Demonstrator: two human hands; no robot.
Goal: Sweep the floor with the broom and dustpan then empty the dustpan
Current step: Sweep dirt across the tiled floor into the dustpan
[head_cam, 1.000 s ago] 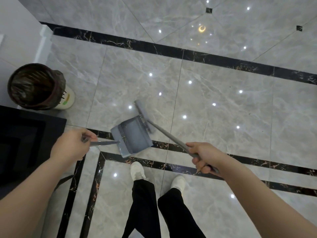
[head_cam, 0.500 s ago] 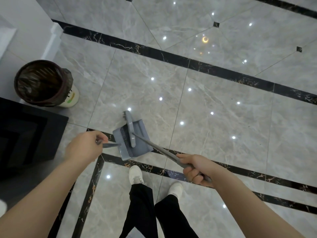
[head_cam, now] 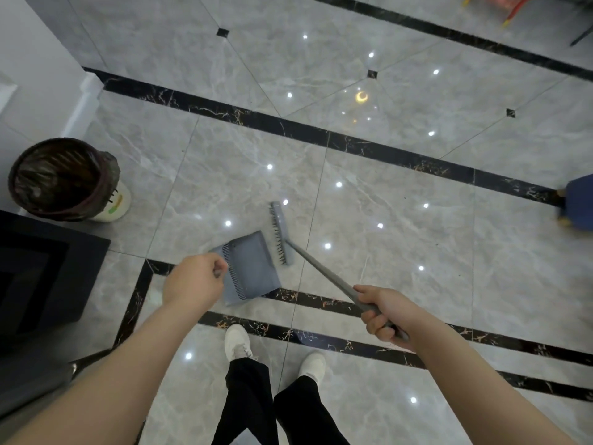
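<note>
A grey dustpan [head_cam: 253, 268] with a comb edge rests on the marble floor just ahead of my feet. My left hand [head_cam: 195, 279] is closed around its handle, which is hidden under the fingers. The grey broom [head_cam: 280, 234] has its head on the floor just right of the dustpan's open mouth, bristles facing the pan, a small gap between them. Its long handle runs back to my right hand [head_cam: 382, 311], which grips it.
A bin [head_cam: 61, 179] lined with a dark bag stands at the left by the white wall. A black cabinet [head_cam: 38, 274] sits below it. My white shoes [head_cam: 237, 340] are below the dustpan. A blue object [head_cam: 577, 202] is at the right edge.
The broom head has come out of the dustpan and now sits on the floor to its right. The view has shifted, and my left hand has moved closer to the pan.
</note>
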